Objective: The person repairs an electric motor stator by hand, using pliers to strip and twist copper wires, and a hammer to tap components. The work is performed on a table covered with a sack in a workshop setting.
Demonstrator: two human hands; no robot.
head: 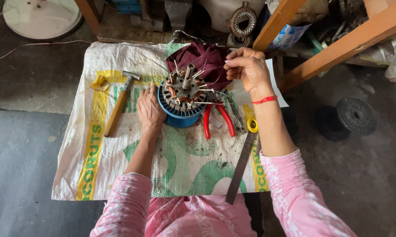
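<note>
We hold the motor stator (183, 90) with our left hand (150, 109); our right hand (247, 68) pinches a thin wire (215, 80).

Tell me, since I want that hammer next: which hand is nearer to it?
Left. The left hand rests beside the stator, just right of the hammer; the right hand is up beyond the stator, pinching wire.

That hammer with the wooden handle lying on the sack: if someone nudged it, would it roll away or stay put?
The hammer would probably stay put: its metal head juts out crosswise, which should block rolling. It lies flat on the woven sack, whose coarse surface likely grips it. Lifted by the handle's end, it would probably feel head-heavy and stiff.
</note>
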